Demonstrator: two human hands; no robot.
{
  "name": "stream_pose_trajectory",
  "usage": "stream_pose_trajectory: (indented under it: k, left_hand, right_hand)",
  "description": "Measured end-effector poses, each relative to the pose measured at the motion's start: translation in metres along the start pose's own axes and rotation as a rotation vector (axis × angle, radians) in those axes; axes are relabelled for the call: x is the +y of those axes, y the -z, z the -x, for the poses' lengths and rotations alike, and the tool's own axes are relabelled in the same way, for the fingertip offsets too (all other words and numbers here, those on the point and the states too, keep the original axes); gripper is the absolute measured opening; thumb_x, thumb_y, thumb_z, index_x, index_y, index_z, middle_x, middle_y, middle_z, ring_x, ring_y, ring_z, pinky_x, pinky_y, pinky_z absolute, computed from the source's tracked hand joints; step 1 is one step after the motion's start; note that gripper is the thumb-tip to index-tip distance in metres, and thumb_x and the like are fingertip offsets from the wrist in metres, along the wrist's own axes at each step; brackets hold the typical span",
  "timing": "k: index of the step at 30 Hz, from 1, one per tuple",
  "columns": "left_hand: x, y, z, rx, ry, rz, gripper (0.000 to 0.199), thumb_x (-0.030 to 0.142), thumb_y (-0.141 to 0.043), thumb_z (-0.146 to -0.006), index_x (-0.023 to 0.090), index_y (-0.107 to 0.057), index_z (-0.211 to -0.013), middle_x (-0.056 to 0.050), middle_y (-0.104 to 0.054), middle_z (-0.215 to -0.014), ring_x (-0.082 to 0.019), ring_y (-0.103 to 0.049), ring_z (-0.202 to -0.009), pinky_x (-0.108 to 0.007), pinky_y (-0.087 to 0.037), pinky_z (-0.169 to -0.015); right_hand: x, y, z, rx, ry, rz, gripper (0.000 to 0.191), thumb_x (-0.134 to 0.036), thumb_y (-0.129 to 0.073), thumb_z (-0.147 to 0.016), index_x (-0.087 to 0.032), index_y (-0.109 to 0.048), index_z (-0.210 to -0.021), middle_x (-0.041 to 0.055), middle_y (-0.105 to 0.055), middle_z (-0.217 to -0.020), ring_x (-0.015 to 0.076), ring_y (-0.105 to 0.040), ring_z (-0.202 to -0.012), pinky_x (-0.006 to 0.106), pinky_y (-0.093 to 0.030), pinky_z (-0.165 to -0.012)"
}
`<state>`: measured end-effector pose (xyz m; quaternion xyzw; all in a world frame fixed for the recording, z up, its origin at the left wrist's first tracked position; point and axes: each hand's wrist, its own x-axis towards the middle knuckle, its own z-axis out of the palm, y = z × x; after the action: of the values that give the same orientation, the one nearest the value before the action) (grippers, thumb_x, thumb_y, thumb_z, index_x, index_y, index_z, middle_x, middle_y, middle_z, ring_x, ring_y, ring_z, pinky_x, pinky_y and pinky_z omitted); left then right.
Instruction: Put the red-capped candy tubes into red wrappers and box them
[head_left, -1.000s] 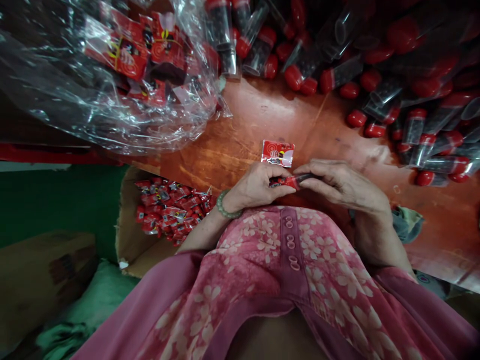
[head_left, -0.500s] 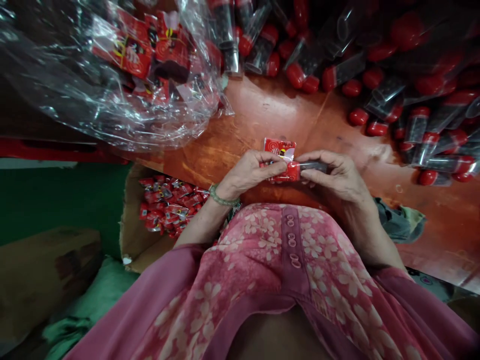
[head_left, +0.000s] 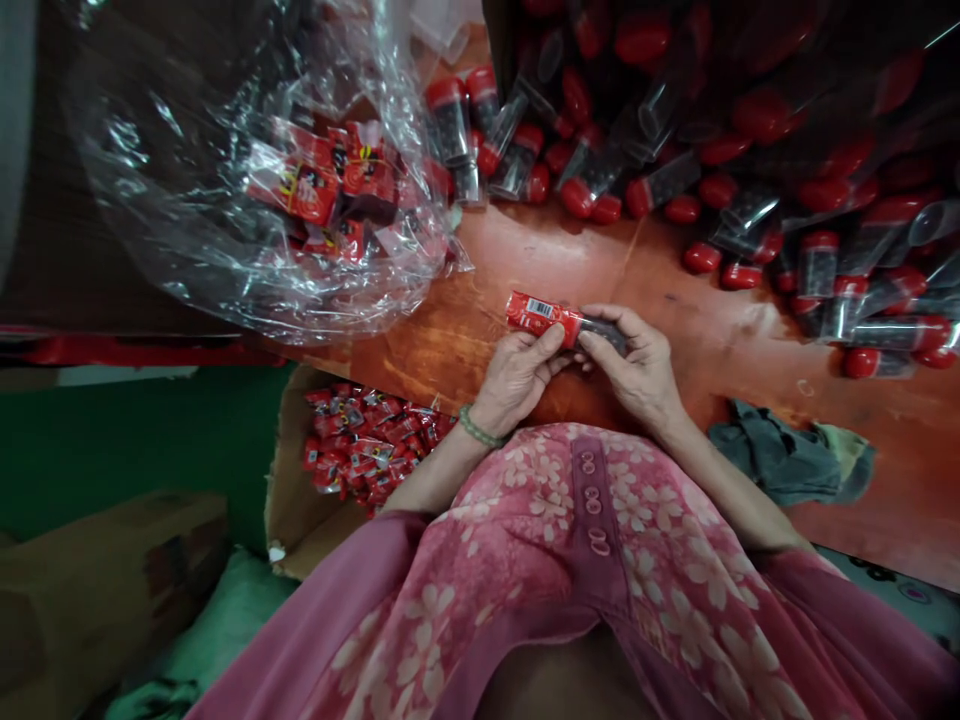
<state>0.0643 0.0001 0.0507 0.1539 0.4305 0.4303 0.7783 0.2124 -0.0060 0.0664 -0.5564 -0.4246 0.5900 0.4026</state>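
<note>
My left hand point(head_left: 521, 378), wearing a green bead bracelet, pinches a red printed wrapper point(head_left: 534, 310) with a barcode, thumb on top. The wrapper lies over the capped end of a small clear bottle point(head_left: 602, 332) with dark contents. My right hand point(head_left: 636, 365) is closed around the bottle's body, its thumb near the wrapper's edge. Both hands meet above the table edge, in front of my chest. The cap itself is hidden under the wrapper and fingers.
Many red-capped clear bottles point(head_left: 817, 262) lie heaped at the back right. A clear plastic bag point(head_left: 225, 285) holds red wrapper bundles point(head_left: 315, 190) at the back left. A cardboard box point(head_left: 289, 530) of wrapped red pieces point(head_left: 367, 440) stands below the table. A dark cloth point(head_left: 780, 455) lies right.
The wrapper, flat and wide beside the bottle before, now lies narrow over its capped end with the barcode showing. Both hands have turned, fingers closer together. The view has shifted slightly.
</note>
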Motion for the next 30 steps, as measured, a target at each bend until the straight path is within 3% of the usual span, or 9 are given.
stream_pose_trajectory:
  k: [6,11,14,17,20,25,27,30]
  left_hand:
    - [-0.006,-0.003,-0.008,0.107,-0.087,-0.029,0.048,0.058,-0.088,-0.063,0.015,-0.07,-0.075,0.0,-0.073,-0.071,-0.013,-0.071,-0.072,-0.03,-0.059,-0.079]
    - [-0.005,-0.003,-0.011,0.128,-0.164,-0.025,0.052,0.062,-0.088,-0.061,0.016,-0.071,-0.078,0.0,-0.073,-0.071,-0.013,-0.07,-0.071,-0.028,-0.057,-0.075]
    - [-0.002,-0.003,-0.011,0.165,-0.213,-0.058,0.053,0.064,-0.088,-0.059,0.018,-0.072,-0.079,0.001,-0.074,-0.075,-0.012,-0.068,-0.071,-0.027,-0.056,-0.073]
    - [0.002,-0.003,-0.009,0.159,-0.225,-0.081,0.052,0.065,-0.087,-0.062,0.019,-0.075,-0.084,-0.002,-0.078,-0.089,-0.017,-0.073,-0.091,-0.029,-0.057,-0.084]
    - [0.006,-0.002,-0.009,0.128,-0.22,-0.062,0.049,0.062,-0.085,-0.067,0.019,-0.076,-0.089,-0.005,-0.08,-0.097,-0.023,-0.073,-0.107,-0.033,-0.057,-0.093]
    - [0.006,-0.002,-0.012,0.129,-0.211,-0.054,0.051,0.063,-0.087,-0.062,0.017,-0.076,-0.083,-0.006,-0.08,-0.09,-0.024,-0.076,-0.1,-0.036,-0.059,-0.093]
    - [0.005,-0.004,-0.013,0.16,-0.209,-0.058,0.053,0.063,-0.089,-0.06,0.017,-0.076,-0.082,-0.005,-0.08,-0.083,-0.022,-0.077,-0.092,-0.034,-0.059,-0.09]
    - [0.006,-0.005,-0.014,0.197,-0.216,-0.041,0.052,0.06,-0.091,-0.058,0.015,-0.076,-0.079,-0.004,-0.078,-0.076,-0.021,-0.077,-0.085,-0.032,-0.06,-0.087]
  right_hand:
    - [0.013,-0.015,-0.005,0.172,0.275,0.222,0.037,-0.053,-0.061,-0.092,-0.024,-0.064,-0.115,0.0075,-0.072,-0.112,0.0237,-0.07,-0.103,0.043,-0.058,-0.096]
    - [0.015,-0.022,-0.008,0.099,0.167,0.074,0.038,-0.053,-0.06,-0.094,-0.024,-0.058,-0.119,0.0076,-0.072,-0.115,0.0208,-0.072,-0.091,0.038,-0.062,-0.085]
    - [0.015,-0.024,-0.008,0.057,0.2,0.037,0.039,-0.052,-0.059,-0.095,-0.024,-0.057,-0.121,0.0103,-0.069,-0.127,0.0237,-0.07,-0.112,0.039,-0.06,-0.094]
    - [0.015,-0.021,-0.007,0.02,0.247,0.061,0.049,-0.056,-0.056,-0.096,-0.025,-0.049,-0.134,0.012,-0.064,-0.134,0.0247,-0.063,-0.125,0.042,-0.055,-0.104]
    - [0.014,-0.012,-0.004,-0.012,0.217,0.105,0.054,-0.057,-0.056,-0.095,-0.026,-0.046,-0.139,0.0102,-0.066,-0.129,0.0224,-0.067,-0.117,0.04,-0.057,-0.1]
    - [0.013,-0.002,0.003,-0.063,0.111,0.112,0.035,-0.049,-0.064,-0.093,-0.024,-0.061,-0.117,0.002,-0.074,-0.093,0.0148,-0.069,-0.071,0.03,-0.062,-0.069]
    - [0.012,-0.003,0.004,-0.012,0.171,0.146,0.03,-0.044,-0.065,-0.093,-0.023,-0.064,-0.115,0.0032,-0.076,-0.097,0.0154,-0.071,-0.073,0.031,-0.062,-0.072]
    - [0.011,-0.006,0.003,0.075,0.332,0.29,0.024,-0.035,-0.065,-0.093,-0.022,-0.068,-0.113,0.0075,-0.077,-0.108,0.0202,-0.074,-0.092,0.037,-0.061,-0.088]
